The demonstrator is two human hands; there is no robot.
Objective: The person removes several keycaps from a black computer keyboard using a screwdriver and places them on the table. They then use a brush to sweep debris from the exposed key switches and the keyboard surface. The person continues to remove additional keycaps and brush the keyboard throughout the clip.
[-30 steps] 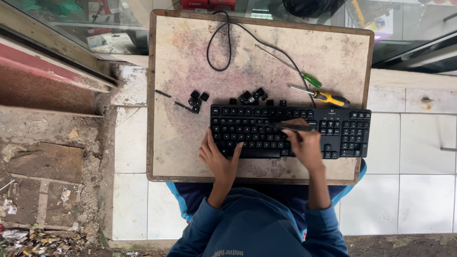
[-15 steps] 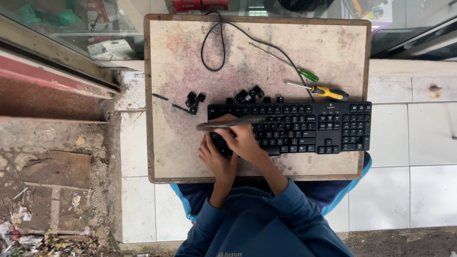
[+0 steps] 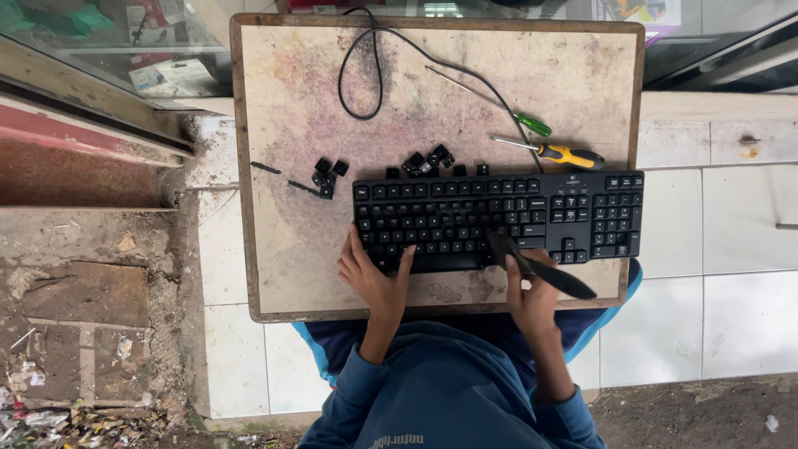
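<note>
A black keyboard (image 3: 499,218) lies on a worn wooden board (image 3: 291,125), its black cable (image 3: 366,75) looping toward the far edge. My left hand (image 3: 376,274) rests on the keyboard's near-left corner, fingers spread over the edge. My right hand (image 3: 532,293) grips a dark brush-like tool (image 3: 540,266) whose tip lies on the keyboard's front edge near the middle. Several loose black keycaps (image 3: 428,160) sit just beyond the keyboard's top row, and a smaller group of keycaps (image 3: 326,176) lies to the left.
A green-handled screwdriver (image 3: 515,116) and a yellow-and-black screwdriver (image 3: 561,154) lie at the board's right, beyond the keyboard. White tiles (image 3: 715,249) flank the board. Broken ground with litter (image 3: 75,333) is on the left. A glass case (image 3: 125,50) stands at the far left.
My right hand swept the tool from the keyboard's left side back to the right, and it is now at the front edge near the middle. The left hand stays at the near-left corner.
</note>
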